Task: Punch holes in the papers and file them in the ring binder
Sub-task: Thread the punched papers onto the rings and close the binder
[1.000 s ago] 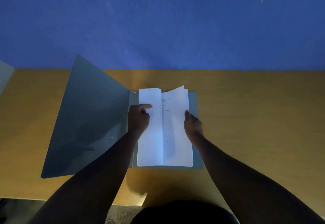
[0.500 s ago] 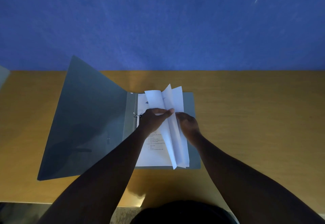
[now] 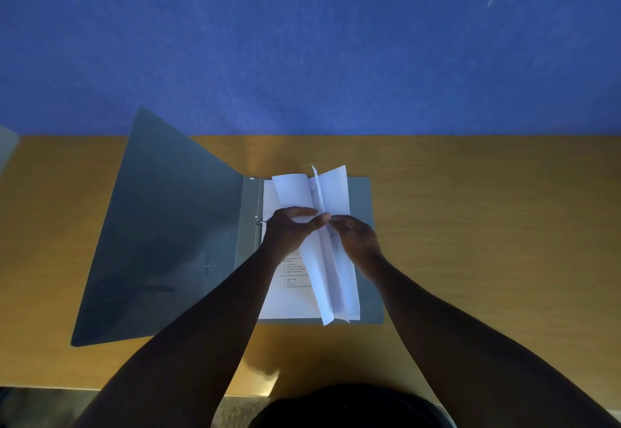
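Observation:
A grey ring binder (image 3: 161,232) lies open on the wooden table, its front cover raised to the left. White sheets (image 3: 292,300) with printed text lie flat in its right half. A metal ring (image 3: 261,222) shows by the spine. My left hand (image 3: 290,231) and my right hand (image 3: 356,238) meet above the binder, both pinching a white paper (image 3: 331,273) folded lengthwise, its long crease standing up and its flaps hanging to either side.
The wooden table (image 3: 487,243) runs wide to the right of the binder and ends at a blue wall (image 3: 309,44). A pale grey object (image 3: 6,148) sits at the far left edge. The table's near edge lies just before my body.
The sheet lay nearly flat a second ago with my hands on its two sides. My hands have come together at the middle and the paper is now folded up along its length.

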